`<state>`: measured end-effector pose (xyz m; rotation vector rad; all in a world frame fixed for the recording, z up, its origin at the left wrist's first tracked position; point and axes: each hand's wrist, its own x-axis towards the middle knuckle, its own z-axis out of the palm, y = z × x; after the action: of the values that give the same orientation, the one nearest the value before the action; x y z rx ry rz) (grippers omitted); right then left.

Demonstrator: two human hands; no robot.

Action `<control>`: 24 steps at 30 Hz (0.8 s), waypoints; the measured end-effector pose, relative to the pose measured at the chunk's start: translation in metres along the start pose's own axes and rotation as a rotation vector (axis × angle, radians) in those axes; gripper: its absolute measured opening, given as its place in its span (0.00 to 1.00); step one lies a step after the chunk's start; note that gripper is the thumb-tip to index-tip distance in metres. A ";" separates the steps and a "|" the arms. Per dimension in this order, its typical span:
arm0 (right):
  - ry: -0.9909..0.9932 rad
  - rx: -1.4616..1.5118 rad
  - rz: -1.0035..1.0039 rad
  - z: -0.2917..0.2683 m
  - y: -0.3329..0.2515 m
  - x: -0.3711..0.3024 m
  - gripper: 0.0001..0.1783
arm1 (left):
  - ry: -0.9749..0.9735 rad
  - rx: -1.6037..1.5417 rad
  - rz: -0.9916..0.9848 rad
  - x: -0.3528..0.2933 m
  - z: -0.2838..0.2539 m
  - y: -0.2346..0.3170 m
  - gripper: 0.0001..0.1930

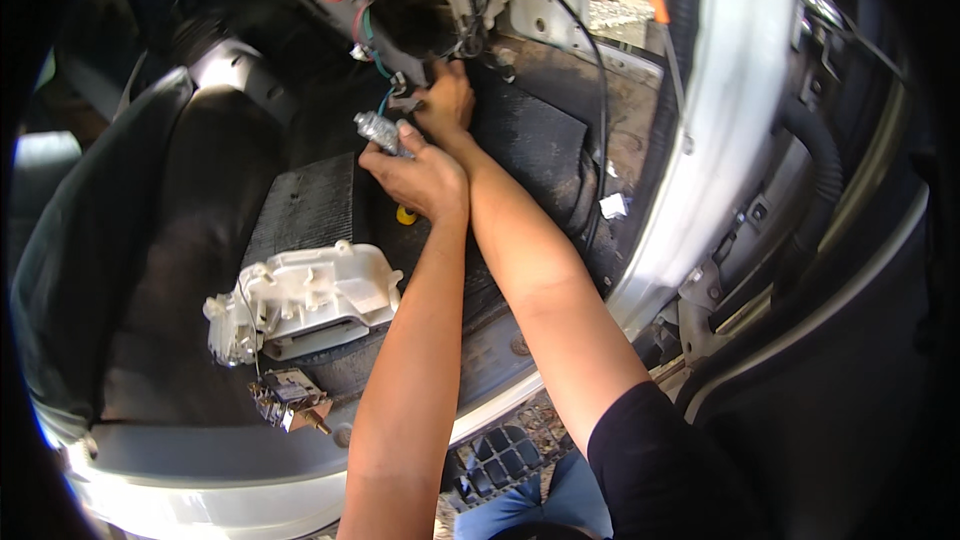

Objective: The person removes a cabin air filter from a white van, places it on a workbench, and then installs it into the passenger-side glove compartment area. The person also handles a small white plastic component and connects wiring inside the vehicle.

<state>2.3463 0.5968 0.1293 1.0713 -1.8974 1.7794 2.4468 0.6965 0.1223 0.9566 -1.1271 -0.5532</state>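
My left hand [425, 180] is closed around a short silver-grey cylinder [380, 133] with a narrower tip, held in front of the wiring under the dashboard. Just beyond it, my right hand [447, 103] reaches in below the dash, its fingers curled and partly hidden. What they grip cannot be made out. Right beside those fingers is a small connector [403, 100] on the blue-green wires [378, 58]. A white plastic housing [310, 292] lies on the vehicle floor to the left of my forearms.
A small metal mechanism [290, 402] hangs or lies by the door sill [200, 480], joined to the housing by a thin cable. Left stands a dark seat [150, 260]. Black rubber mats [530, 125] cover the floor; a yellow piece [405, 215] lies there. A black cable [600, 90] runs down on the right.
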 end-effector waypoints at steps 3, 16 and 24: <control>0.074 -0.044 0.152 0.002 0.001 0.007 0.44 | -0.005 -0.060 -0.031 -0.001 -0.002 0.004 0.21; 0.049 -0.172 0.181 0.002 0.011 0.028 0.45 | -0.071 -0.106 -0.125 0.001 -0.010 0.006 0.19; 0.006 -0.210 0.173 0.005 0.010 0.025 0.43 | -0.068 -0.091 -0.091 0.001 -0.010 0.004 0.19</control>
<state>2.3241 0.5841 0.1382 0.8501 -2.1739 1.6199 2.4560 0.7010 0.1254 0.9190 -1.1137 -0.7092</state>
